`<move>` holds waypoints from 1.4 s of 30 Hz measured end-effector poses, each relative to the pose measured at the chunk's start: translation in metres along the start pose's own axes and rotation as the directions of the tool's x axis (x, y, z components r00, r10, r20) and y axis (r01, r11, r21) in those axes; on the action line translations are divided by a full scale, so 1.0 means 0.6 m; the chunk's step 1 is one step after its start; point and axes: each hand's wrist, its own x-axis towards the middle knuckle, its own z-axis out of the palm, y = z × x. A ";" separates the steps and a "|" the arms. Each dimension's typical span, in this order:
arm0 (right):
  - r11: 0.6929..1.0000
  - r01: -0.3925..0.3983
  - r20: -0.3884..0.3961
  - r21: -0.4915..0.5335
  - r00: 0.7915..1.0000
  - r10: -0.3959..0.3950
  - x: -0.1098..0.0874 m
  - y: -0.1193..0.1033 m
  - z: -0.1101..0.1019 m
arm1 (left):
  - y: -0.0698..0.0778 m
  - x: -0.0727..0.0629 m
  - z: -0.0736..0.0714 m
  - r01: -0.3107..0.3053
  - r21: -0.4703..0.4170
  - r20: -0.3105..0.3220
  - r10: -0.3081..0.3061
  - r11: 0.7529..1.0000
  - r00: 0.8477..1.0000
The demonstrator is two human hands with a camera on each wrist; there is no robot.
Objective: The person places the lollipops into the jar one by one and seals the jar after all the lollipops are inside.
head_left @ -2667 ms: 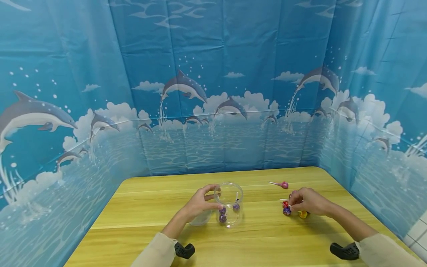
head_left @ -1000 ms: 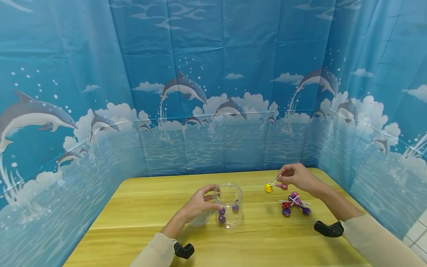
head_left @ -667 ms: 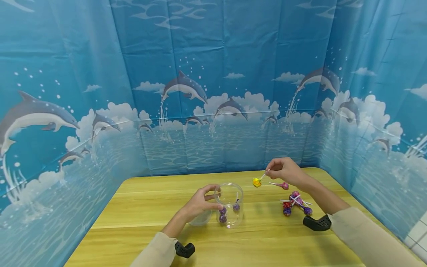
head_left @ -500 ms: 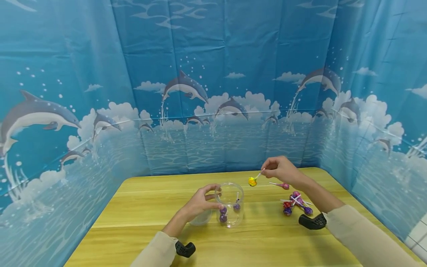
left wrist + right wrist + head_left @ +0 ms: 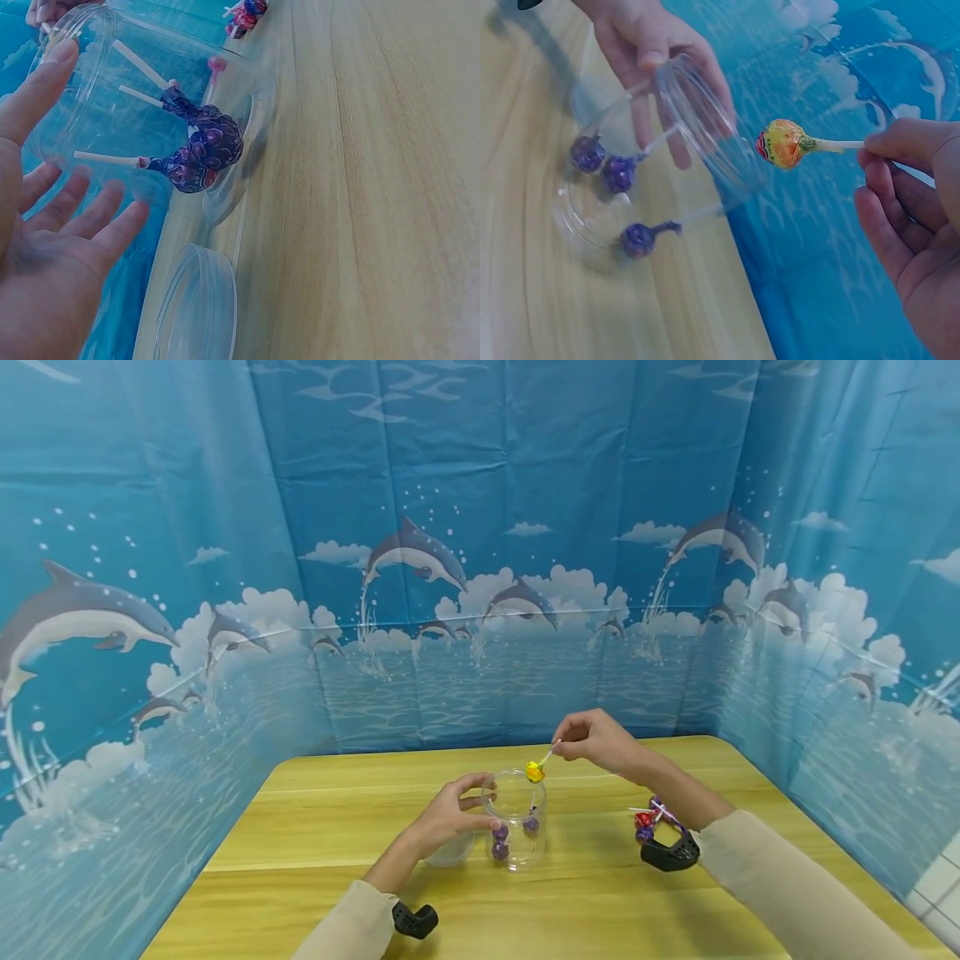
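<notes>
A clear plastic jar (image 5: 515,818) stands upright on the table, with 3 purple-wrapped lollipops (image 5: 619,174) inside, sticks upward. My left hand (image 5: 453,814) holds it near the rim from the left, thumb on the near side and fingers around the far side. My right hand (image 5: 596,743) pinches the white stick of a yellow-orange lollipop (image 5: 784,144), candy end pointing down and left. In the head view that candy overlaps the jar's far rim; the right wrist view shows it just outside the mouth.
A clear round lid (image 5: 201,307) lies left of the jar, partly behind my left hand in the head view. Several red and purple lollipops (image 5: 644,820) lie in a pile at the right, partly hidden by my right forearm. A dolphin-print curtain (image 5: 480,677) hangs behind the table (image 5: 330,843).
My right hand has taken the yellow lollipop from the pile, lifted it and carried it left to the jar's rim. My left hand and the jar have stayed in place.
</notes>
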 end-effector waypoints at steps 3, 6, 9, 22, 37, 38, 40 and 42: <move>1.000 0.001 0.036 0.007 0.999 -0.001 0.012 -0.002 0.016 | 0.001 0.001 -0.001 0.005 0.002 -0.004 -0.005 1.000 1.000; 1.000 0.010 0.086 0.000 0.996 -0.010 0.020 -0.002 0.031 | 0.002 0.001 -0.001 0.004 -0.001 -0.003 -0.004 1.000 1.000; 0.999 0.026 0.130 -0.020 0.991 -0.023 0.027 -0.001 0.045 | 0.000 0.003 -0.002 0.006 0.000 -0.003 -0.006 1.000 1.000; 0.990 0.079 0.246 -0.115 0.968 -0.049 0.038 0.004 0.075 | -0.002 0.002 -0.004 0.009 -0.023 0.005 -0.009 1.000 1.000; 0.955 0.197 0.434 -0.222 0.897 -0.084 0.045 -0.009 0.097 | 0.002 0.000 -0.003 0.013 0.003 -0.004 -0.013 1.000 1.000; 0.955 0.192 0.441 -0.224 0.894 -0.076 0.045 -0.010 0.099 | 0.001 0.000 -0.003 0.010 0.003 -0.004 -0.010 1.000 1.000; 0.958 0.175 0.448 -0.227 0.892 -0.057 0.046 -0.011 0.102 | 0.000 0.001 -0.003 0.005 0.004 -0.001 -0.005 1.000 1.000; 0.958 0.167 0.452 -0.232 0.891 -0.046 0.046 -0.012 0.105 | 0.001 0.001 -0.003 0.002 0.006 -0.001 -0.002 1.000 1.000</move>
